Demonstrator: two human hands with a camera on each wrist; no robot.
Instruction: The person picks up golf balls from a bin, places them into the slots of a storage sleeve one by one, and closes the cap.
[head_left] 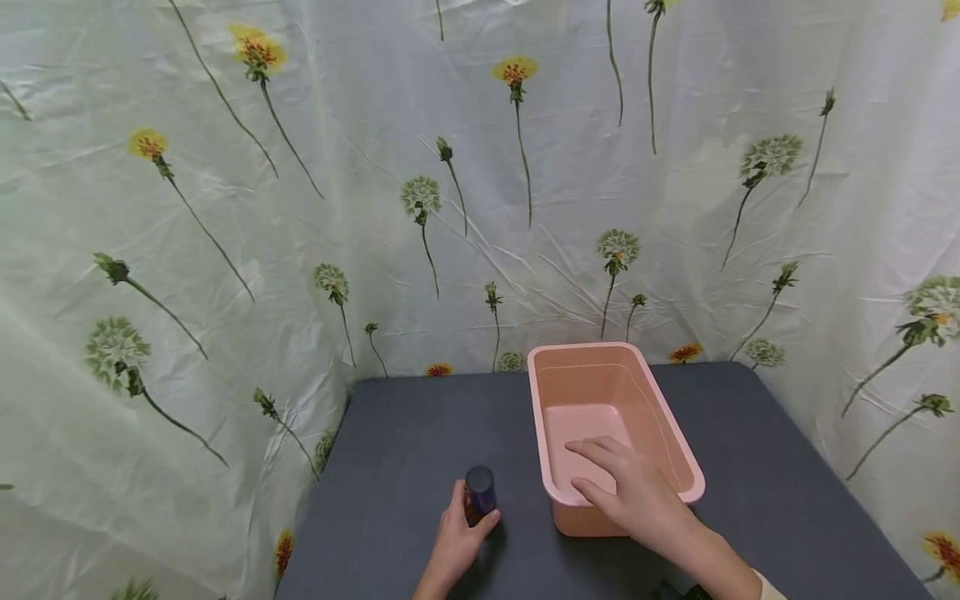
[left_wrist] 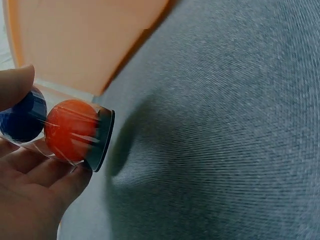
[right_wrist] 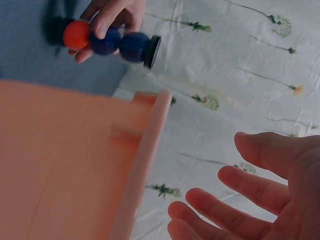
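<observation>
My left hand (head_left: 457, 537) grips a clear tube (head_left: 481, 492) of balls with a dark cap at each end. An orange ball (left_wrist: 72, 130) sits at the tube's lower end, and two dark blue balls are stacked above it in the right wrist view. The tube stands roughly upright at or just above the tabletop, left of a pink plastic bin (head_left: 561, 467); whether its base touches is unclear. Over the bin's near right part is my right hand (head_left: 637, 492), its fingers spread and holding nothing.
A dark grey table (head_left: 420, 433) carries the bin, whose visible floor is bare. Behind and along both sides hangs a pale curtain (head_left: 360, 150) printed with dandelions. Something dark, partly hidden, lies under the right forearm at the near edge.
</observation>
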